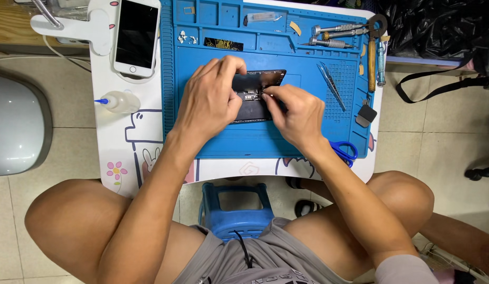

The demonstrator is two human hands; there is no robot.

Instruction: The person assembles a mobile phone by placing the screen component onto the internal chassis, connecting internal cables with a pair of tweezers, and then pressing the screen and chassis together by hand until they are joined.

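Opened phone (255,89) lying mid blue repair mat (223,142). Left hand (210,97) gripping its left side, right hand (297,113) fingertips pinching something small inside. Risk: slipping and tearing a thin inner part if pulled hard.

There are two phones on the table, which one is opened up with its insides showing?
The dark opened phone on the blue mat, under the left hand and right hand. The white phone at the table's far left lies closed, screen up, untouched.

white phone (135,37), dark screen, upper left
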